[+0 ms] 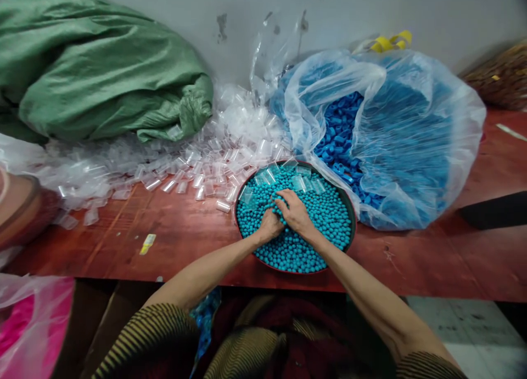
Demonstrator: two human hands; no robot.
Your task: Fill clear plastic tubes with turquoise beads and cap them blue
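A round tray [354, 225] full of small turquoise balls [302, 253] sits near the table's front edge. My left hand [270, 224] dips into the balls at the middle, its fingertips hidden among them. Touching it on the right, my right hand [293, 210] has its fingers bent over the balls, somewhat apart; whether it pinches any is too small to tell. Several clear plastic tubes [304, 184] lie on top of the balls along the far side of the tray.
Loose clear tubes [214, 159] are heaped behind and left, beside a green sack [107, 77]. A plastic bag [428, 126] of blue parts [340, 132] stands right of the tray on the red table [189, 242]. A dark bar [494, 210] lies at right.
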